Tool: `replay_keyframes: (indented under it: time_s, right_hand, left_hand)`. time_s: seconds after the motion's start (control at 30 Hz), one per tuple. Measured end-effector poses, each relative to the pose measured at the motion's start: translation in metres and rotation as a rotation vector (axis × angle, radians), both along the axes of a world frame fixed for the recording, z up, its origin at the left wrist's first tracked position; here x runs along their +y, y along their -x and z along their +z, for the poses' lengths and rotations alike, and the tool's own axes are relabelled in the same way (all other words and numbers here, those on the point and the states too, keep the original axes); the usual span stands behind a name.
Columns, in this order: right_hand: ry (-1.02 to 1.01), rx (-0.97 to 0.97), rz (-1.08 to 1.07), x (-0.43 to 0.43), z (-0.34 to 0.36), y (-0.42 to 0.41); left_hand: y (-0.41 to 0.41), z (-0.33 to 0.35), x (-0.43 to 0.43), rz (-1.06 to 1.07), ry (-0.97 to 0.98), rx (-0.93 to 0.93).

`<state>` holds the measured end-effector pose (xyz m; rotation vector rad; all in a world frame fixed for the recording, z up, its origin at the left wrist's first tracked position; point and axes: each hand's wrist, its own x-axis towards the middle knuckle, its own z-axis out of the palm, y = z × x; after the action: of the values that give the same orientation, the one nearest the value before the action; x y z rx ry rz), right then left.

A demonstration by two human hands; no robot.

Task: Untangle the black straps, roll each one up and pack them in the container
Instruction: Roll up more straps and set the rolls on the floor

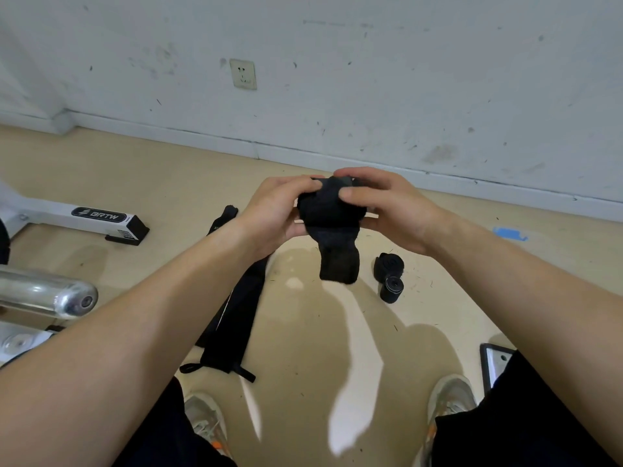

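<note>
Left hand [273, 214] and right hand [387, 207] are both curling fingers round a half-rolled black strap [328, 210], its tail hanging loose. Flat straps [236, 308] are lying below-left of it on the floor [303, 348]; rolled straps [389, 276] are sitting below-right.

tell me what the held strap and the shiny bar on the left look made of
The strap looks like soft matte woven fabric: it folds and droops limply. The bar looks like polished metal, probably chrome or steel, given its mirror-like highlights.

Beige floor [303, 332], flat strap [236, 315], rolled straps [389, 274]
</note>
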<state>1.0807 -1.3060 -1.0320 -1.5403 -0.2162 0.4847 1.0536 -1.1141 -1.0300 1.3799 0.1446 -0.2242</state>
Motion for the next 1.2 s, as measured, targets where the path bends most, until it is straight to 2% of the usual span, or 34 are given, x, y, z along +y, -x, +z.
replay_keyframes:
  time_s: [0.17, 0.47, 0.57, 0.63, 0.7, 0.77, 0.9, 1.2]
  right_hand:
    - [0.071, -0.086, 0.019, 0.001, -0.006, -0.001]
    - [0.143, -0.053, -0.067, 0.004, -0.002, 0.002]
    - [0.281, -0.176, -0.192, 0.008, -0.001, 0.004]
    - [0.352, -0.324, -0.208, 0.005, 0.000, 0.004]
    - [0.514, -0.530, -0.101, 0.000, 0.001, 0.005]
    - [0.633, -0.616, 0.025, -0.002, 0.001, 0.007]
    - [0.586, -0.596, 0.109, 0.007, 0.004, 0.013]
    - [0.484, -0.619, -0.007, 0.014, 0.010, 0.011]
  left_hand:
    - [0.001, 0.000, -0.003, 0.062, -0.027, 0.040]
    - [0.003, 0.001, 0.001, -0.048, -0.045, 0.010]
    - [0.000, 0.000, 0.005, 0.019, 0.053, 0.051]
    - [-0.003, -0.001, 0.009, 0.098, 0.104, 0.103]
    - [-0.006, -0.004, 0.014, 0.167, 0.149, 0.158]
    - [-0.008, -0.006, 0.018, 0.208, 0.175, 0.194]
    - [-0.009, -0.006, 0.019, 0.218, 0.213, 0.208]
    - [-0.004, -0.011, 0.008, 0.151, 0.095, 0.266]
